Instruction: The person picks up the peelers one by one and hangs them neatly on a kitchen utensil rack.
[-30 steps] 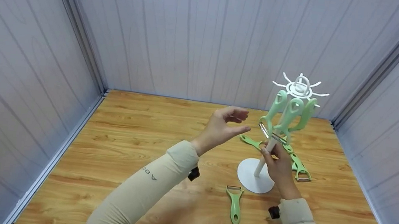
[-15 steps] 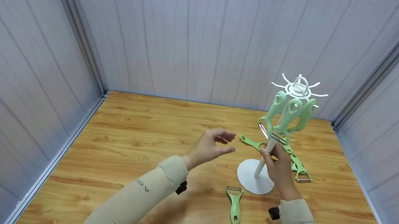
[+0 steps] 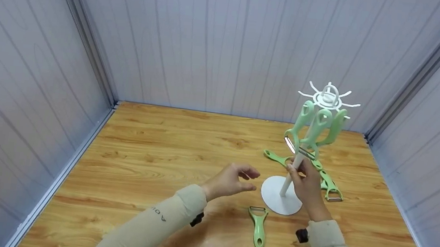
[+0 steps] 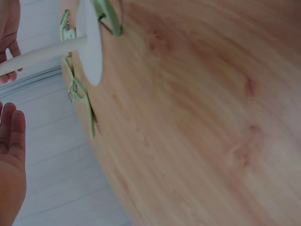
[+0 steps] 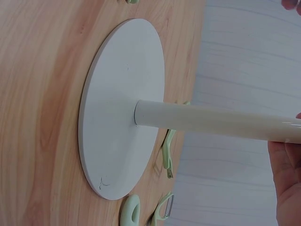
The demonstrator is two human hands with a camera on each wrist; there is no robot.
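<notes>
A white rack stand [image 3: 285,185] with a round base and a ring of hooks stands on the right of the table. My right hand [image 3: 308,186] grips its post midway, which the right wrist view shows at the post [image 5: 202,120]. Three green peelers hang from the hooks, the front one [image 3: 317,129] nearest. To the left of the base, my left hand [image 3: 230,180] hovers with relaxed, slightly bent fingers and holds nothing. Below it and to the right lies a single green peeler [image 3: 259,228], its blade end away from me.
More green peelers lie behind the stand, one [image 3: 275,157] at its back left and one [image 3: 331,186] to its right, partly overlapping others. The wooden table [image 3: 151,153] is bounded by pale panel walls [image 3: 212,45].
My left hand has come down and slightly left from beside the hanging peelers to a spot left of the stand's base. My right hand keeps its grip on the post.
</notes>
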